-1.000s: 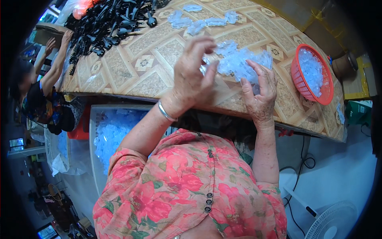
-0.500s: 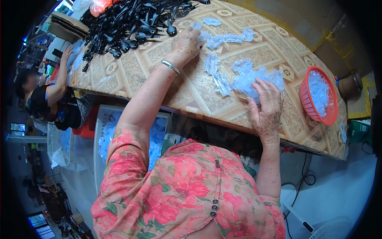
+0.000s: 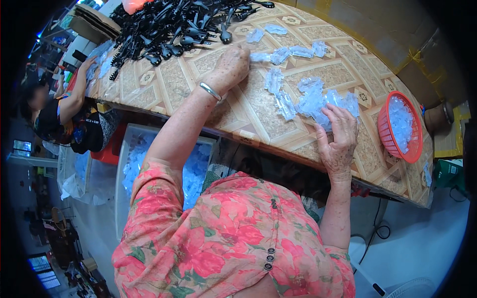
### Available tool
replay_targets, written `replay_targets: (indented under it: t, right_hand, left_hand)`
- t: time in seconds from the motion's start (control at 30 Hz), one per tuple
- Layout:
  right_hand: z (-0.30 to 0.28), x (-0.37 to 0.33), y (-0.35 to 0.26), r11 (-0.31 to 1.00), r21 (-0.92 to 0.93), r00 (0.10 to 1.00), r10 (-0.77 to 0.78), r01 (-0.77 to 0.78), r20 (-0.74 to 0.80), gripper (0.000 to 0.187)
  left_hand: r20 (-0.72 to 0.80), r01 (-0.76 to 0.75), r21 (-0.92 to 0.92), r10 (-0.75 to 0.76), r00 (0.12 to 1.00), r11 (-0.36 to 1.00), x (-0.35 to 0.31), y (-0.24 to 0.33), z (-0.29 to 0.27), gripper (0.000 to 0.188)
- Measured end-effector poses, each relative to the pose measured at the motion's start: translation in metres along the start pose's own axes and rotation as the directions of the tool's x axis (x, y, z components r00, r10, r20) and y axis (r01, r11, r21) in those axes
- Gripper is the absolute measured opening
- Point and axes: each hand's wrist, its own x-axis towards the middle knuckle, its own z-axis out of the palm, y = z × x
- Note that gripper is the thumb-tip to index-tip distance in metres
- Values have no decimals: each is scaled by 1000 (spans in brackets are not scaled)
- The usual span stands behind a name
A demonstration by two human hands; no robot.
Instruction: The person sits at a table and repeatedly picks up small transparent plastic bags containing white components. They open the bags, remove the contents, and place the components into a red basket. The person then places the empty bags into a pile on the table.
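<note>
My left hand (image 3: 232,65), with a bracelet on its wrist, is curled closed at the left end of a row of clear plastic pieces (image 3: 280,54). Its fingertips are turned away, so anything between them is hidden. Two more clear pieces (image 3: 275,30) lie just beyond the row. My right hand (image 3: 340,135) rests with fingers apart at the near edge of a loose pile of the same bluish, see-through pieces (image 3: 310,102). Between my hands, a short slanting line of pieces (image 3: 280,97) lies on the patterned tabletop (image 3: 248,111).
A heap of black plastic parts (image 3: 174,32) covers the far left of the table. A red basket (image 3: 381,126) of clear pieces stands at right. Below the table edge sits a white crate (image 3: 130,144) of similar pieces. Another person (image 3: 62,111) works at left.
My left hand has drawn back slightly to the left, and its fingers have curled in. Pieces it partly covered now show. My right hand stays by the pile. The view has shifted a little.
</note>
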Motion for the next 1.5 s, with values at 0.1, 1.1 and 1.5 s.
replay_targets:
  t: [0.1,1.1,1.5]
  right_hand:
    - [0,-1,1,1000,1,1000,1,-1,-8,40]
    - [-3,-4,-1,995,102,998,4,2,-59,71]
    - [-4,-3,1,991,130,998,36,-29,-50,78]
  left_hand:
    - [56,125,-222,-116,992,967,-10,8,-7,24]
    - [542,465,-835,298,785,293,-69,145,-47,33]
    - [558,493,-827,287,779,270,-63,146,-55,34]
